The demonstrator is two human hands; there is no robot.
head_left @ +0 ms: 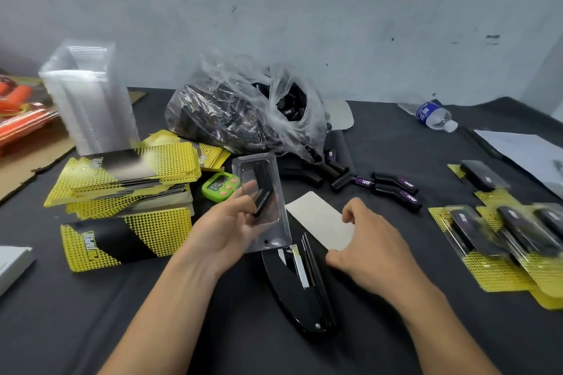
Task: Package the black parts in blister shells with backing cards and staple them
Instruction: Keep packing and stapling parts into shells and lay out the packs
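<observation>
If going left to right: stack of yellow-and-black dotted backing cards (128,173) first. Then left hand (225,228) gripping a clear plastic blister shell (262,210), black part (262,189) inside, right at the far end of the glossy black stapler (300,286). Right hand (368,250) pinching a plain grey card (316,219) on the table. Loose black parts (393,186) farther back, finished packs (502,237) far right.
</observation>
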